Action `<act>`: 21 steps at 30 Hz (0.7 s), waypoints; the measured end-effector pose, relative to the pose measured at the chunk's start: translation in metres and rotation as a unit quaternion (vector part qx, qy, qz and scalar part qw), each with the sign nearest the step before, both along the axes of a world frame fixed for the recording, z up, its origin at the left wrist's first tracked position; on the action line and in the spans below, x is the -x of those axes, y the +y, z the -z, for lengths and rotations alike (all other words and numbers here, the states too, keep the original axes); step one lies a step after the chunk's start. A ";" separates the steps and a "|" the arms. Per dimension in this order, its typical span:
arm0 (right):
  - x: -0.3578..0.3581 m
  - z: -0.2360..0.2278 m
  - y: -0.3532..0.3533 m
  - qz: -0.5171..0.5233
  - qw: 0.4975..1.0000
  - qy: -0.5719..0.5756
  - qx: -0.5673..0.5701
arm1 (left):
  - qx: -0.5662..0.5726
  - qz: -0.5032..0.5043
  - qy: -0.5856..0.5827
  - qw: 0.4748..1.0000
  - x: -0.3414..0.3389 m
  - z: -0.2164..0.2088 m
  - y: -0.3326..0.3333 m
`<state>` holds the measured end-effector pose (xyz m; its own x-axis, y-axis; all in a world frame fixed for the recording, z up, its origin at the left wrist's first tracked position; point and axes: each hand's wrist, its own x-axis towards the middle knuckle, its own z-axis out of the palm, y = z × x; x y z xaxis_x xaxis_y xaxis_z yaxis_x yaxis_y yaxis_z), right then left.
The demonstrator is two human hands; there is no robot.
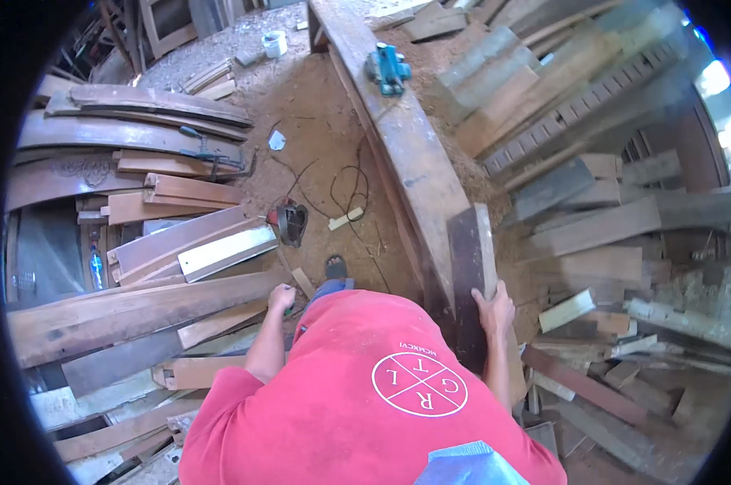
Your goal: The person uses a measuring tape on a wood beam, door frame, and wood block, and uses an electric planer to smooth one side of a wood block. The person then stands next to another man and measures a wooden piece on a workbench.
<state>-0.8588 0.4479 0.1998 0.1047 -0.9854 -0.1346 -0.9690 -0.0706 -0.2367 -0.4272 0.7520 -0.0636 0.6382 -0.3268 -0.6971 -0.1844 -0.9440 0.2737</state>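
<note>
Dark brown wood: a short plank [468, 275] stands on end against the right side of the long curved beam [414, 153], which runs from 12 o'clock down toward the centre of the view. The right hand [495, 311] grips the plank's lower right edge, fingers wrapped over the pale side face; the plank rises from the hand toward 12 o'clock and its top end lies well above the knuckles. The hand is closed on the plank, thumb side toward the beam.

The left hand [281, 297] sits at about 9 o'clock from the plank, well apart from it, curled into a loose fist near the end of a long board [139, 311] in the left stack. Whether it holds anything cannot be told; the fingers are turned away from view.

A blue electric planer [387, 69] rests on the beam near 12 o'clock. On the sawdust floor [317, 121], a dark power tool [291, 221] with a black cable lies between the beam and the left stack. A white cup [275, 43] stands at 11 o'clock. Loose offcuts [600, 226] are piled at 3 o'clock. A sandalled foot [335, 267] shows just above the red shirt [357, 396].
</note>
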 end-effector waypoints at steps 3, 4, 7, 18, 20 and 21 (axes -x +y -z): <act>-0.037 -0.008 -0.002 0.008 0.999 -0.027 0.017 | -0.001 0.001 0.031 1.000 -0.057 0.004 -0.002; -0.054 -0.013 -0.008 0.007 0.999 -0.037 0.017 | 0.000 0.001 0.044 0.999 -0.076 0.006 -0.001; -0.124 -0.029 -0.031 -0.020 0.997 -0.072 0.024 | -0.053 -0.003 0.018 0.998 -0.131 0.013 0.013; -0.421 -0.052 -0.230 -0.173 0.951 -0.256 -0.003 | 0.063 -0.183 0.052 0.980 -0.229 -0.007 -0.066; -0.489 -0.053 -0.282 -0.200 0.930 -0.309 -0.026 | 0.109 -0.184 0.002 0.977 -0.239 0.025 -0.055; -0.519 -0.044 -0.317 -0.206 0.920 -0.331 -0.034 | 0.133 -0.177 -0.021 0.975 -0.245 0.041 -0.055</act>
